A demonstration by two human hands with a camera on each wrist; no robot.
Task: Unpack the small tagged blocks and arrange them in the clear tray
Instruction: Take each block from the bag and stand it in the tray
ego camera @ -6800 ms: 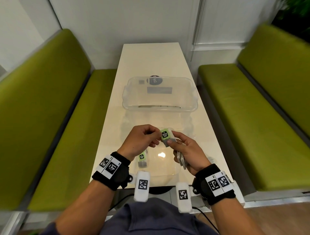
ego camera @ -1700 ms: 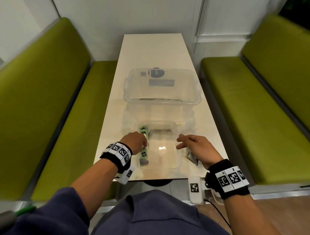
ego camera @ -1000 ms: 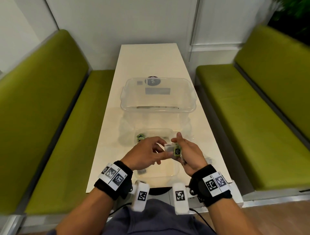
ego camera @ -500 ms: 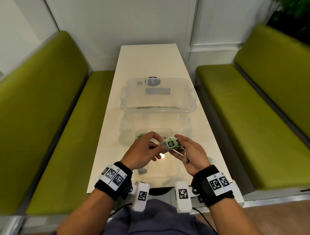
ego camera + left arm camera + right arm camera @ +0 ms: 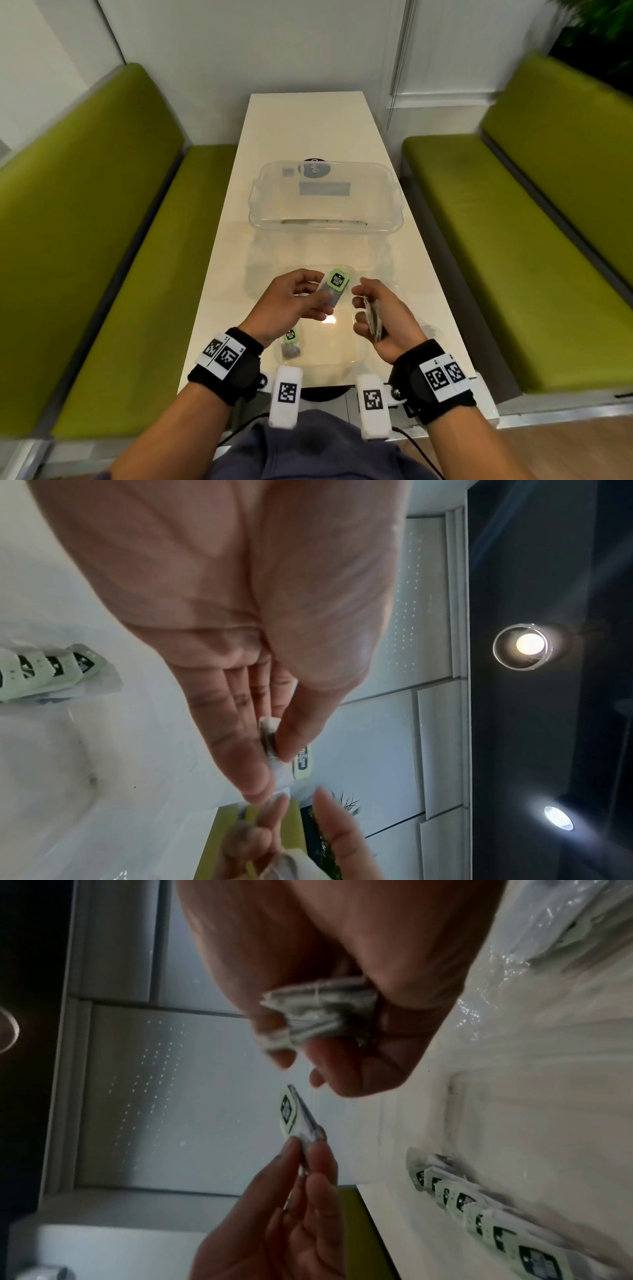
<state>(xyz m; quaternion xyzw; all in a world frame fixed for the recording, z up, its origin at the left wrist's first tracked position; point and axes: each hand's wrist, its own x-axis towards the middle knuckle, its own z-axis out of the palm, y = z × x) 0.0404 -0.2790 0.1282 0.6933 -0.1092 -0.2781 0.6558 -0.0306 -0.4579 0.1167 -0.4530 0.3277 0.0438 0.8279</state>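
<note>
Tea-bag-like sachet [image 5: 333, 287] with a green square tag [image 5: 337, 279] is held above the small clear tray [image 5: 356, 356], pinched at its lower end between the thumb and the fingertips of the left hand [image 5: 291, 305]. In the left wrist view the thumb presses the sachet's edge against the straight fingers [image 5: 236, 739], which lie side by side. The tag faces up and toward the far end of the table [image 5: 308, 130].

Just right of it, apart from it, the right hand [image 5: 383, 315] grips a stack of more sachets [image 5: 373, 317], its fingers curled round the bundle; the right wrist view shows the grey-white edges of the stack [image 5: 318, 1010] squeezed between thumb and fingers.

Inside the small tray, along its left wall, a row of tagged sachets [image 5: 479, 1221] leans one against the next; in the head view only the near ones show [image 5: 291, 342] below the left wrist.

Farther along the table stands a large clear tub [image 5: 325, 202], with a dark round label behind its far rim. Crinkled clear wrapping [image 5: 548, 947] lies on the table to the right of the small tray. Green benches [image 5: 102, 260] flank the table on both sides.
</note>
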